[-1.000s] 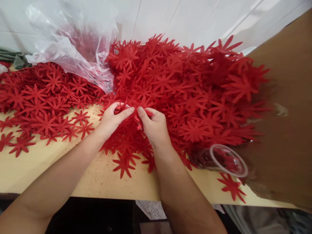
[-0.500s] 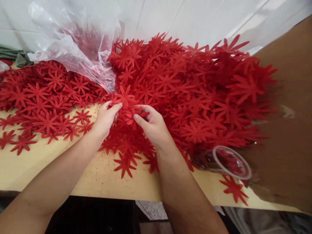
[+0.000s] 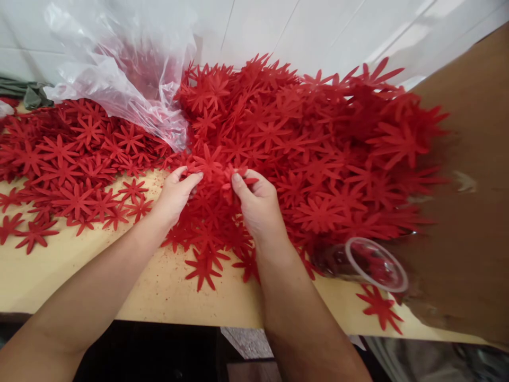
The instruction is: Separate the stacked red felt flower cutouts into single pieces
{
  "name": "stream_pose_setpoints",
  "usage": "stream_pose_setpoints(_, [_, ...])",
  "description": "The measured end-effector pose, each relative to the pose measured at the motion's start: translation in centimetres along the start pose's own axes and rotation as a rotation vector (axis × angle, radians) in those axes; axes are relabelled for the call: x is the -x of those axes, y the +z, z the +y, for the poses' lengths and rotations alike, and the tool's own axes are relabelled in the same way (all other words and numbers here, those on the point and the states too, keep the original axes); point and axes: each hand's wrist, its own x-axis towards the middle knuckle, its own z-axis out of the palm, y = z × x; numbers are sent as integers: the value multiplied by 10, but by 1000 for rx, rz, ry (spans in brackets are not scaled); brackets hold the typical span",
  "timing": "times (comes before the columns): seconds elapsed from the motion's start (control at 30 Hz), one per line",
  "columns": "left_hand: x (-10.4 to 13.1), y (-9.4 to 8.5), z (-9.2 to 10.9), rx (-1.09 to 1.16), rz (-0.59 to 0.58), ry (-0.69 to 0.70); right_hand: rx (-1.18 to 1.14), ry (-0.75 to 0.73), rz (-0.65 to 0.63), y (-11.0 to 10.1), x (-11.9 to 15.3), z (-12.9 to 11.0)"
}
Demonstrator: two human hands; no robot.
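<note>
Pinching a red, many-petalled, flower-shaped cutout [image 3: 209, 162] at its edge between thumb and fingers of the left hand [image 3: 175, 193], near the centre of the frame. Gripping a red, partly hidden petalled piece [image 3: 228, 184] just to the right, with thumb and fingers of the right hand [image 3: 260, 204] closed. Held before a large heap of red flower-shaped cutouts [image 3: 278, 132] stretching toward the right. Beside a crumpled, clear plastic bag [image 3: 139, 79] at upper left, and near a clear, round-rimmed plastic cup [image 3: 353, 269] tipped sideways at lower right.
</note>
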Motion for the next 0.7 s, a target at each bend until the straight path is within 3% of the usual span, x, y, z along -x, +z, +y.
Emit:
stream_pose_setpoints(0.1, [-1,0,-2,30,-3,15,-2,-29,-46,0,1,-1])
stream_pose_setpoints(0.37, [-2,2,-4,-37,6,20,77,15,-2,-1,2,-2])
stream_pose_setpoints(0.57, [-5,1,-6,-121,31,84,-35,2,-68,1,0,3])
stream_pose_setpoints(0.7, [-6,0,-6,-144,20,97,0,12,-12,-2,-1,5])
